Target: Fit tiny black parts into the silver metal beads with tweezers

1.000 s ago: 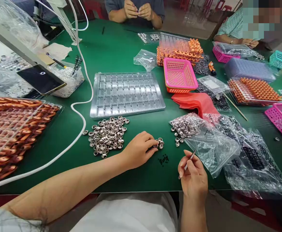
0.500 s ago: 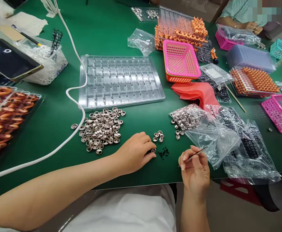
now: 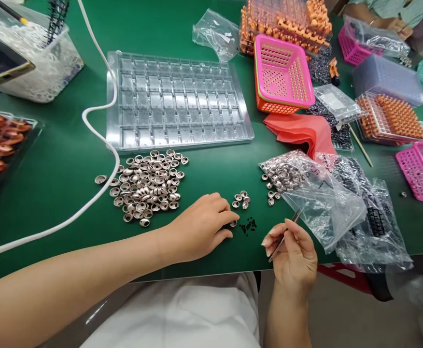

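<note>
My left hand (image 3: 200,227) rests on the green table, its index finger and thumb closed around a small silver metal cup (image 3: 233,223), partly hidden by the fingertips. Just right of it lies a little heap of tiny black pieces (image 3: 248,225). Several more metal cups (image 3: 242,198) sit behind these. In my right hand (image 3: 294,251), near the table's front edge, slim metal tweezers (image 3: 279,246) are pinched between thumb and fingers, slanting up to the right and apart from the black pieces. A large pile of similar cups (image 3: 148,186) spreads left of my left hand.
Behind the pile lies a clear compartment tray (image 3: 182,104), with a white cable (image 3: 88,121) along its left. Stacked pink baskets (image 3: 284,72), red cloth (image 3: 298,128) and a plastic bag of metal cups (image 3: 287,171) occupy the right. Another person's hand (image 3: 396,26) shows at top right.
The tweezers have turned to a steeper slant in my right hand. My left hand stays at the metal cup. The whole view has shifted a little.
</note>
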The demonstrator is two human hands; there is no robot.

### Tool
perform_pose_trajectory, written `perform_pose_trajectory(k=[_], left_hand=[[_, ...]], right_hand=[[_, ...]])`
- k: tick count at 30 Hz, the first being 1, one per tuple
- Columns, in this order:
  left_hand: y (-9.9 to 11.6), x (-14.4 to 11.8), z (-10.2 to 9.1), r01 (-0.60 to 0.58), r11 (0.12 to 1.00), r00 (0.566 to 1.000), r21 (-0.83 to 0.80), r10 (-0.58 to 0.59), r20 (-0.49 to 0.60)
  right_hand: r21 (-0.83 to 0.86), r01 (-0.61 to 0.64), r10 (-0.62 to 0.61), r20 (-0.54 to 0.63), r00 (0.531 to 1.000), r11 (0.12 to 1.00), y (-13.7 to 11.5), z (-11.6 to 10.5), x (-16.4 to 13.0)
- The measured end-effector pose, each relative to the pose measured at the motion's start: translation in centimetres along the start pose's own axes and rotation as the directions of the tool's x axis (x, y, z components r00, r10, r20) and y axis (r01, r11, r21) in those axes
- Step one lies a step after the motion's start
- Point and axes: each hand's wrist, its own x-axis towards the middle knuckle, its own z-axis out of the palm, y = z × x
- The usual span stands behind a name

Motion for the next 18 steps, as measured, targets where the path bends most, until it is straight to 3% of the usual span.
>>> perform_pose_trajectory(k=[6, 13, 18], left_hand=[[-0.27, 0.06, -0.16, -0.021, 0.999, 1.000, -0.035, 0.021, 0.002], [-0.08, 0.25, 0.09, 0.012, 0.999, 1.000, 0.030, -0.012, -0.016], [-0.02, 0.26, -0.19, 0.031, 0.999, 0.999, 0.016, -0.031, -0.013]], right_hand=[[0.042, -0.072, 0.072, -0.012, 0.997, 0.997, 0.09, 0.14, 0.07], [0.104, -0.160, 0.161, 0.002, 0.987, 0.982, -0.32, -0.15, -0.06], [0.071, -0.130, 0.130, 0.011, 0.991, 0.989, -0.18, -0.55, -0.02]])
